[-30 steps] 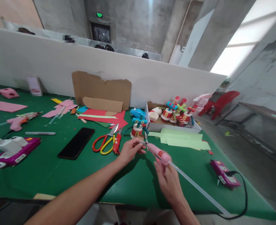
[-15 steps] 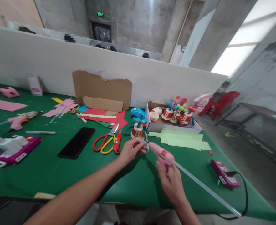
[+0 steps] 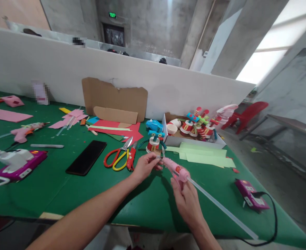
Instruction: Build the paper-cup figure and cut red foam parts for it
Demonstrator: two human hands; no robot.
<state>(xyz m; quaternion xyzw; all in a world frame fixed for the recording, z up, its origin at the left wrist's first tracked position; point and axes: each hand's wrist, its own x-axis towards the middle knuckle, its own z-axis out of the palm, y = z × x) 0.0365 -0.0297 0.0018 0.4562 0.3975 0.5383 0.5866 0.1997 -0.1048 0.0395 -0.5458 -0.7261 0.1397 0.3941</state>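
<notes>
My right hand (image 3: pixel 186 201) grips a pink hot glue gun (image 3: pixel 174 168) with a long clear glue stick (image 3: pixel 220 208) trailing back to the right. The gun's nozzle points at a small piece pinched in the fingers of my left hand (image 3: pixel 144 166); the piece is too small to make out. Just behind the hands stands a paper-cup figure (image 3: pixel 153 142) with a red band, a blue top and coiled pipe-cleaner arms.
Red-and-yellow scissors (image 3: pixel 116 158), a red utility knife (image 3: pixel 130 159) and a black phone (image 3: pixel 86 157) lie left of my hands. A white box (image 3: pixel 194 140) of finished cup figures and light green paper strips (image 3: pixel 205 156) sit behind. Purple power units (image 3: pixel 252 198) (image 3: pixel 20 166) flank the green table (image 3: pixel 51 187).
The glue gun has shifted slightly back toward the left hand after a small rise; both hands stay close together in front of the cup figure.
</notes>
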